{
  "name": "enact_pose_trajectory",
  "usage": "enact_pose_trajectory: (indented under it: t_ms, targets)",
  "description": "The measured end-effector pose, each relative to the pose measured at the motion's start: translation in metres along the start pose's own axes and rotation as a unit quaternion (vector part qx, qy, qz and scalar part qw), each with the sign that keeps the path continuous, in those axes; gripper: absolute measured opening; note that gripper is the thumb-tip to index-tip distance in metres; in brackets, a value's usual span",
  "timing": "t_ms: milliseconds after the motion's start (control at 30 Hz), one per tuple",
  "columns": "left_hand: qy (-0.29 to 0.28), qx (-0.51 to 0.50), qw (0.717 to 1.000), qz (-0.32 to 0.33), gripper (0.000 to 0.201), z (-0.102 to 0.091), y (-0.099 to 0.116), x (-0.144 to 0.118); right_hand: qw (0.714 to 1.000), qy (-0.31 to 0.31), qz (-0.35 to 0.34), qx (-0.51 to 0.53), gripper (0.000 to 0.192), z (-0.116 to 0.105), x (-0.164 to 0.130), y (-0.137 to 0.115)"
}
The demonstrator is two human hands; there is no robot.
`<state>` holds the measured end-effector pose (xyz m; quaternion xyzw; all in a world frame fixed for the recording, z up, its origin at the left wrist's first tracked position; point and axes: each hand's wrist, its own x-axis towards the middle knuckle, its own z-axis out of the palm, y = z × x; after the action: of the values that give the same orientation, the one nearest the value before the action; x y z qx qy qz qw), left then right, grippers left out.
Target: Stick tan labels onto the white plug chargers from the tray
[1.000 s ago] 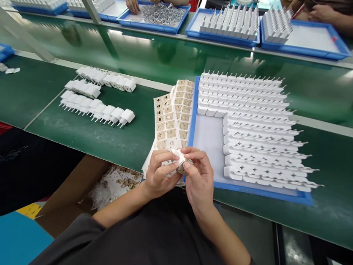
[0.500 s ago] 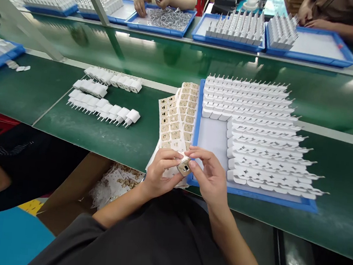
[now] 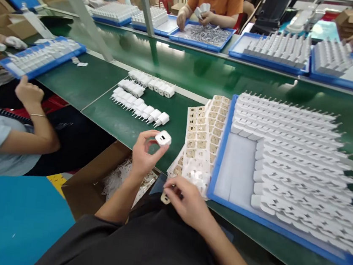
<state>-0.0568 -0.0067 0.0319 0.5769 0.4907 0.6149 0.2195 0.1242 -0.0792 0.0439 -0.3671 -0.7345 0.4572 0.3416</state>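
Right hand [image 3: 187, 202] is pinching a small beige sticker [image 3: 165, 198] near the lap, likely peeled for applying. Left hand [image 3: 144, 154] is gripping a white charger plug [image 3: 163, 138] between fingertips above the table edge, its port face turned up. Beyond, sticker sheets [image 3: 203, 135] are lying beside the blue tray [image 3: 221, 154], keeping supplies close.

I see a dark grey short-sleeved top covering the torso and upper arms; its sleeves end above the elbows. My 2 hands, left hand [image 3: 143, 156] and right hand [image 3: 184, 201], are bare, without gloves, rings or watch.
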Motion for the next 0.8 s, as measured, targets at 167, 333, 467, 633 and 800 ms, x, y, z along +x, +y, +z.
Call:
enact_pose_trajectory:
  t_ms: [167,333,467,633,800]
  targets:
    - [0.066,0.092,0.993,-0.046,0.039,-0.048,-0.012,0.003,0.979,-0.184,0.059,-0.058,0.028,0.104,0.038,0.040]
    - [-0.001,0.251,0.968,-0.010,0.035,-0.061,-0.018,0.005,0.965,-0.242,0.071,-0.076,0.062,0.148,0.051,0.066]
    - [-0.107,0.369,0.921,0.069,0.033,-0.038,-0.030,0.031,0.955,-0.281,0.056,-0.083,0.059,0.134,0.046,0.060]
    - [-0.217,0.452,0.855,0.134,0.036,0.013,-0.053,0.077,0.949,-0.307,0.002,-0.073,0.042,0.084,0.038,0.020]
    - [-0.200,0.494,0.839,0.107,0.037,0.038,-0.052,0.089,0.984,-0.170,-0.027,-0.046,0.032,0.006,0.016,-0.016]
